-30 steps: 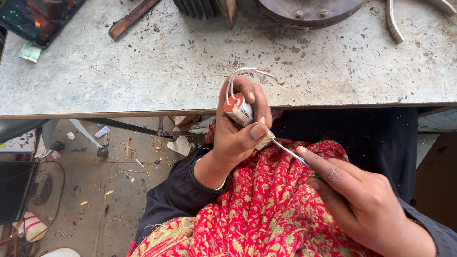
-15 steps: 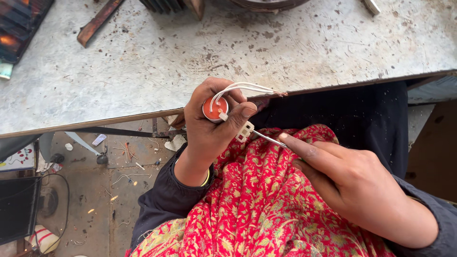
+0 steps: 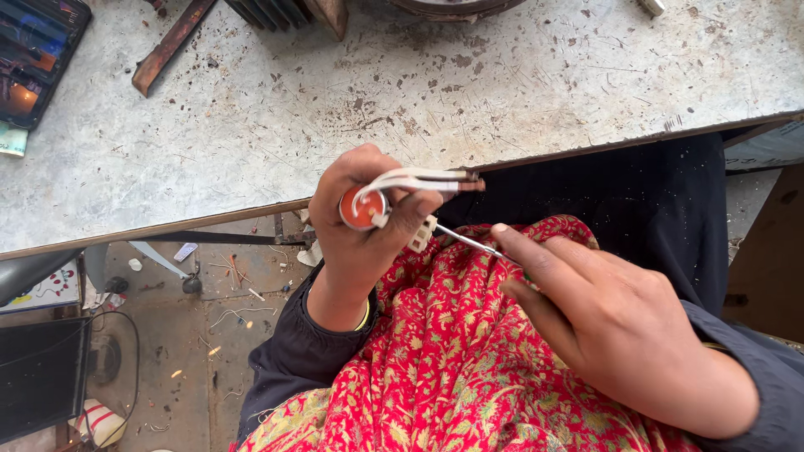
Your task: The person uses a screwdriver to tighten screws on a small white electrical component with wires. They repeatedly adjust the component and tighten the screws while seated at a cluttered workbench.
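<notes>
My left hand (image 3: 362, 243) grips a small red round part (image 3: 362, 209) with white wires (image 3: 414, 178) looping over my fingers and a white plastic connector (image 3: 421, 233) under my thumb. My right hand (image 3: 615, 322) holds a thin metal screwdriver (image 3: 469, 243), index finger stretched along its shaft, with the tip pushed into the white connector. Both hands work just below the edge of a scratched grey metal table (image 3: 402, 109), above a red patterned cloth (image 3: 444, 360) on my lap.
A rusty flat metal bar (image 3: 172, 46) and dark machine parts (image 3: 285, 12) lie at the table's far side. A dark tray with small items (image 3: 33, 54) sits at the far left. Below the table, the dusty floor (image 3: 193, 351) holds scraps and cables.
The view has shifted, so the table edge now tilts. My left hand turned the red part so the white wires lie over my fingers; the screwdriver tip stays at the connector.
</notes>
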